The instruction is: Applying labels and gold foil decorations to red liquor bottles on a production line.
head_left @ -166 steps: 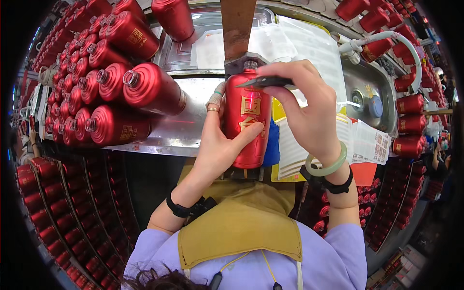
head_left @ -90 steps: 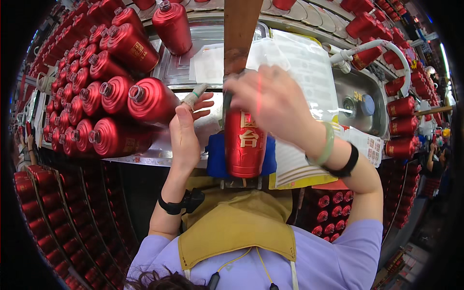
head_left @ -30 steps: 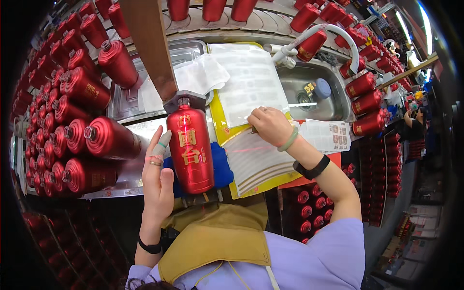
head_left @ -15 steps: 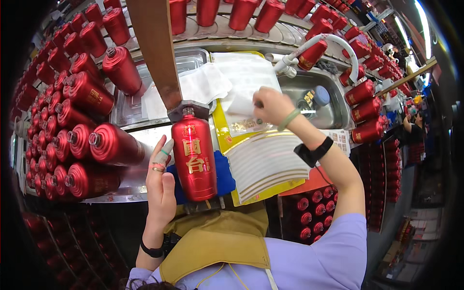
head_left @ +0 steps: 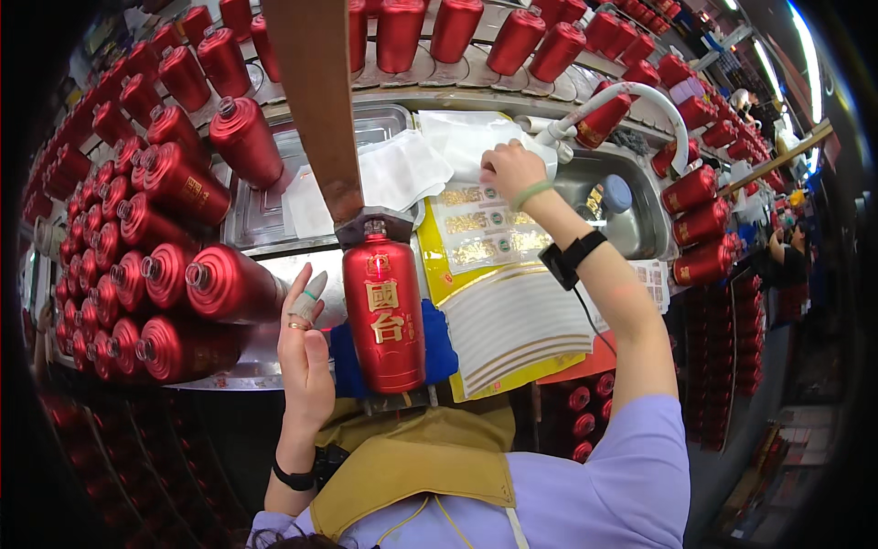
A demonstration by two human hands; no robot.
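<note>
A red bottle (head_left: 384, 316) with gold characters stands upright in front of me, its cap under a metal clamp (head_left: 375, 226) on a wooden beam (head_left: 315, 101), its base on a blue pad (head_left: 441, 340). My left hand (head_left: 306, 343) is open beside the bottle's left side, fingers up, one fingertip wrapped in tape. My right hand (head_left: 510, 169) reaches far forward and curls its fingers on a white cloth (head_left: 476, 137). Below that arm lie a sheet of gold labels (head_left: 476, 224) and a yellow-backed sheet of striped stickers (head_left: 512, 320).
Red bottles lie stacked on their sides at the left (head_left: 165, 274), stand in a row along the back (head_left: 457, 32) and line the right (head_left: 695, 224). A metal tray (head_left: 265, 220), a steel basin (head_left: 640, 229) with a white hose (head_left: 640, 91) and a blue-lidded jar (head_left: 617, 194) sit behind. Another person (head_left: 791, 256) works at far right.
My right hand left the sticker sheets and moved up and away to the white cloth. My left hand stayed beside the clamped bottle, which now stands alone under the clamp.
</note>
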